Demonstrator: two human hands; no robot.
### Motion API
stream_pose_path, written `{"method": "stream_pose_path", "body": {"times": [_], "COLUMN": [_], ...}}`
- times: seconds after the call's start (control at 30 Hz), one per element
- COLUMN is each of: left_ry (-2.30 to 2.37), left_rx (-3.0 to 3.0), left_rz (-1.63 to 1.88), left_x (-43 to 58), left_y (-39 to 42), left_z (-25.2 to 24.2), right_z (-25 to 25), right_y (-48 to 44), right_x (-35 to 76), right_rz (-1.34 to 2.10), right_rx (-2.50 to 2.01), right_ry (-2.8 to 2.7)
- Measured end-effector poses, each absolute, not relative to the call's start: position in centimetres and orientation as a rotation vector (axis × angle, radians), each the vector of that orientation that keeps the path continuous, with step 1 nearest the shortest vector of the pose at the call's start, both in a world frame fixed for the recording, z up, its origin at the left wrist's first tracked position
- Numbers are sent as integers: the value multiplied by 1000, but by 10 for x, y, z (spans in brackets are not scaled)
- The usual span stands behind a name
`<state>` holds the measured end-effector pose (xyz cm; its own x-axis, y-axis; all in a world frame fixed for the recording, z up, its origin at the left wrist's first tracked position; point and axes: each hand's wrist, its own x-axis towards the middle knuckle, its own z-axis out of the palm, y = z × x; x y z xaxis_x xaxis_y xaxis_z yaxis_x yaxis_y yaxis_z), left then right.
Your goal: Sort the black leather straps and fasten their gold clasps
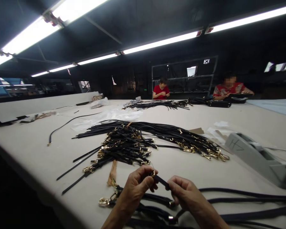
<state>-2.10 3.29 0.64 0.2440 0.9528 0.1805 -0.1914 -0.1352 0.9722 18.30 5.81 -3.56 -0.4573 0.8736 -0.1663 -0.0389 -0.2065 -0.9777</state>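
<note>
My left hand pinches the gold metal buckle at the end of a black strap. A short way to the right, my right hand has its fingers closed on the same strap, which stretches between both hands above the table. Under and beside my hands lie more black straps with gold fittings, and a gold clasp shows left of my left wrist. Beyond them rests a pile of short black straps with gold hardware.
Long straps lie behind the pile on the pale table. A grey tape dispenser stands at right. Clear plastic lies farther back. Two people in red sit across the table, near black bags.
</note>
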Motion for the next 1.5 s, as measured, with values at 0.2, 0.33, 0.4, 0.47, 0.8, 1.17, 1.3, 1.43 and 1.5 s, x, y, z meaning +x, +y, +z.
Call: {"method": "stream_pose_path", "body": {"times": [0.2,0.33,0.4,0.47,0.8,1.17,1.3,1.43,1.5], "left_ry": [843,971,995,992,1231,1383,1526,1508,1391], "left_rx": [1383,1719,1774,1811,1621,1661,1772,1739,1654], "left_rz": [1063,1117,1126,1102,757,787,754,773,791], "left_x": [-8,3,11,21,42,26,19,16,14], "left_y": [27,25,25,24,31,39,40,41,41], "left_z": [6,7,6,4,4,7,3,-3,-3], "right_z": [-27,-18,-16,-18,-8,-6,-14,-17,-18], "right_y": [51,43,41,40,47,54,53,52,52], "right_x": [176,172,172,172,187,205,199,194,193], "right_rz": [1795,1739,1627,1449,1456,1589,1647,1680,1691], "right_rx": [-949,-902,-904,-938,-721,-831,-909,-935,-942], "right_ry": [-1377,-1287,-1318,-1430,-1003,-989,-988,-930,-920]}}
